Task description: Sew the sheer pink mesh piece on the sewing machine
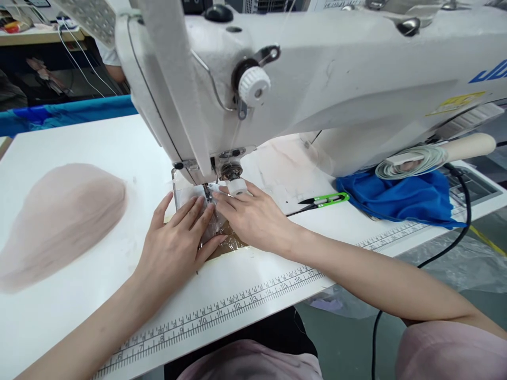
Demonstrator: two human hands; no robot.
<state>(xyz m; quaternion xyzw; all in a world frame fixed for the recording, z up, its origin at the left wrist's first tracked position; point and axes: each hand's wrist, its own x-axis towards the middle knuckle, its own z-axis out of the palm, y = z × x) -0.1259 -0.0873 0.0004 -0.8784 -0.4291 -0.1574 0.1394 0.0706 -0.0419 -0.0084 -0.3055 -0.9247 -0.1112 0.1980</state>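
A white industrial sewing machine stands over the white table. Under its needle and presser foot lies a small sheer piece of fabric. My left hand lies flat on that piece, fingers stretched toward the needle. My right hand rests on the fabric just right of the presser foot, fingers extended and pressing it down. Neither hand grips anything.
A pile of pale pink sheer fabric lies at the left. Green thread snips lie right of my right hand, beside a blue cloth and a roll of tape. A ruler strip runs along the table's front edge. A black cable hangs at the right.
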